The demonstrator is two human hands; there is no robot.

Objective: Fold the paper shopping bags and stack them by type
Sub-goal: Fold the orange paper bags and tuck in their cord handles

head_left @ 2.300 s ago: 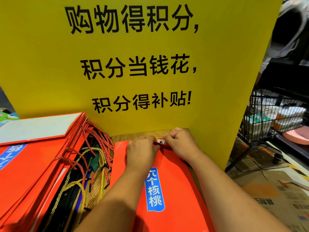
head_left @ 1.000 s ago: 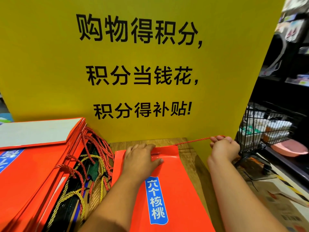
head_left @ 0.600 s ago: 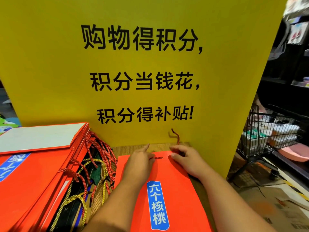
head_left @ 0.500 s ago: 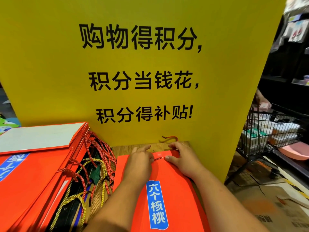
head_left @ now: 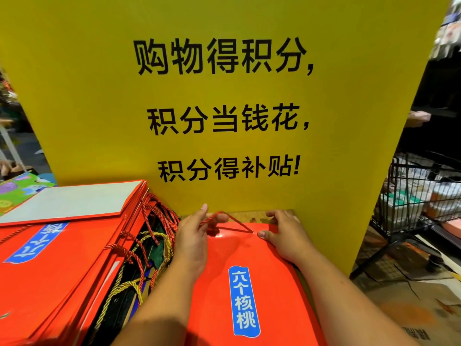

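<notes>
A flat red paper bag [head_left: 252,275] with a blue label lies on the wooden tabletop in front of me. Its red rope handle [head_left: 233,222] runs from a hole near the bag's top edge up to my left hand [head_left: 194,236], whose fingers pinch the rope above the bag's top left. My right hand [head_left: 284,236] lies on the bag's top right corner, thumb pressing by the rope hole, fingers curled over the top edge. To the left sits a stack of folded red bags [head_left: 62,258] with red and gold rope handles spilling out.
A tall yellow sign board [head_left: 224,108] with black characters stands right behind the bag. A wire shopping cart [head_left: 419,193] with goods stands at the right, over flattened cardboard on the floor. Another person's hand [head_left: 419,118] shows past the sign's right edge.
My right hand drew the rope out to the right, then came back onto the bag's top corner. My left hand, which was pressing the bag, now pinches the rope.
</notes>
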